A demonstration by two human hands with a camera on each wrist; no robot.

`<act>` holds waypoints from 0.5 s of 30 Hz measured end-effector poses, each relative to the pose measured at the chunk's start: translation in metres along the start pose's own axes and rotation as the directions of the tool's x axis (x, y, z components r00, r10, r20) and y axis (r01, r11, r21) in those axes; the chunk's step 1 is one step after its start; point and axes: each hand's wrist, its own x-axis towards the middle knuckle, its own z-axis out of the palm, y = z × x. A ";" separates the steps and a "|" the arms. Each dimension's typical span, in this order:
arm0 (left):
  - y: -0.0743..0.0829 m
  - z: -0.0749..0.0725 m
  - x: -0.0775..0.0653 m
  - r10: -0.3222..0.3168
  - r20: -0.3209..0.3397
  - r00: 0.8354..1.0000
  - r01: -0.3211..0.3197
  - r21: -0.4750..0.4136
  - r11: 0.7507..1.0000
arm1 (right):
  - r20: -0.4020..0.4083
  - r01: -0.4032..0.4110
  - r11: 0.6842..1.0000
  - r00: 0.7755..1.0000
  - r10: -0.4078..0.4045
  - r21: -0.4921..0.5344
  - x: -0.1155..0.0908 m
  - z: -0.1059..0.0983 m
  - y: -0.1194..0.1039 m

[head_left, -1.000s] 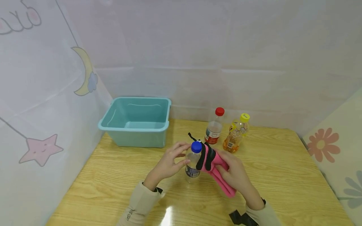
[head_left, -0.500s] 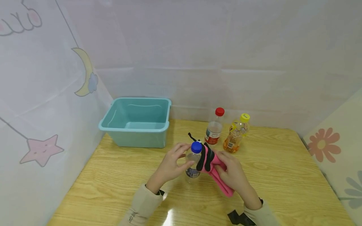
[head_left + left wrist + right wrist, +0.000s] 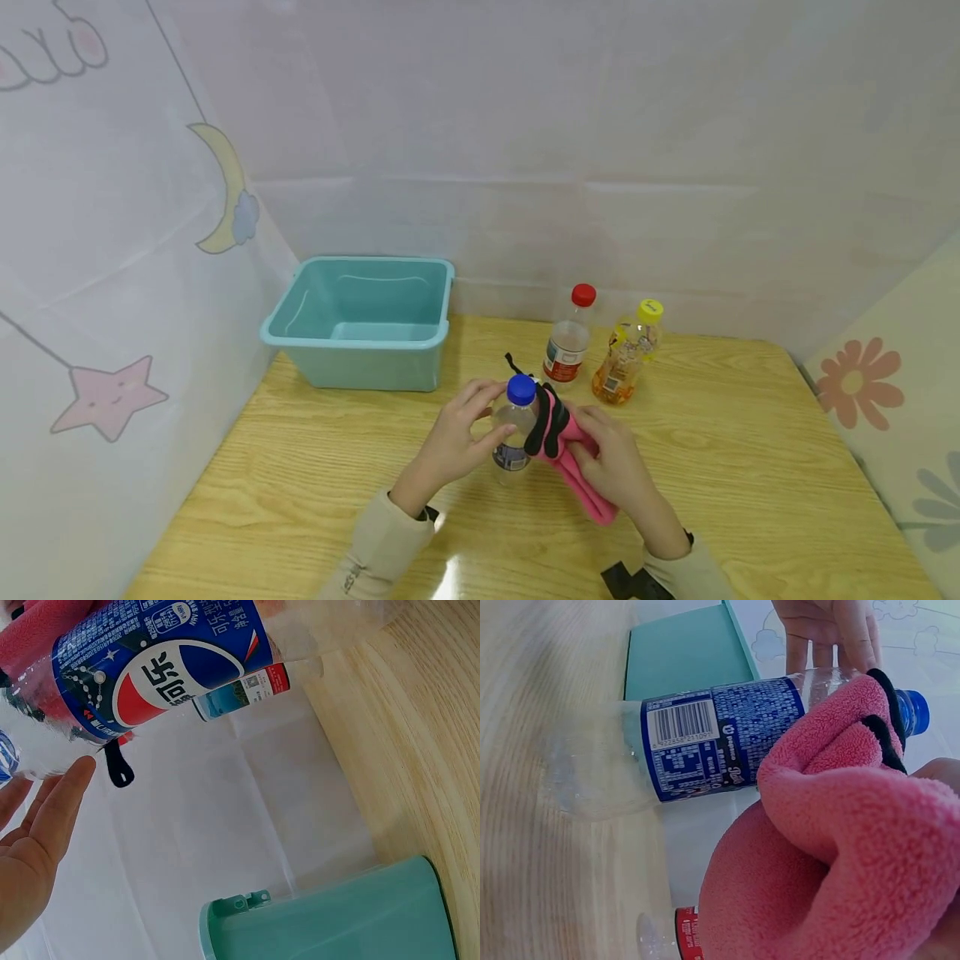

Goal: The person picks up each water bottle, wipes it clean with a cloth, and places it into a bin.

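Observation:
A clear plastic bottle [image 3: 512, 458] with a blue cap and a blue cola label [image 3: 172, 660] stands upright on the table. My left hand [image 3: 461, 433] holds its shoulder, thumb at the front and fingers on the far side. In the left wrist view, fingertips [image 3: 81, 769] meet the bottle just below the neck. My right hand [image 3: 617, 462] grips a folded pink fleecy cloth [image 3: 581, 479] with black edging and a black hanging loop. The cloth lies against the bottle's right side, and its folds [image 3: 840, 840] cover part of the bottle in the right wrist view.
A teal plastic basin [image 3: 375, 367] stands at the back left of the wooden table [image 3: 735, 467]. Behind the cloth are a red-capped bottle [image 3: 567, 342] and a yellow-capped bottle [image 3: 622, 367] with some amber liquid. White printed sheeting [image 3: 525, 242] hangs at the back and sides.
The cloth has shifted and turned slightly against the bottle with my right hand. My left thumb has slid a little farther across the bottle's front. The bottle stays in place.

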 end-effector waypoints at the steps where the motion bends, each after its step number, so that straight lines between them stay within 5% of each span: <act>1: 0.000 0.000 0.000 0.001 -0.003 1.000 -0.001 -0.001 1.000 | -0.003 0.002 1.000 1.000 -0.002 0.006 0.000 0.001 0.000; 15: -0.001 0.001 -0.002 -0.024 -0.015 1.000 0.024 -0.010 1.000 | -0.002 -0.015 0.999 1.000 0.015 0.047 -0.008 0.020 0.012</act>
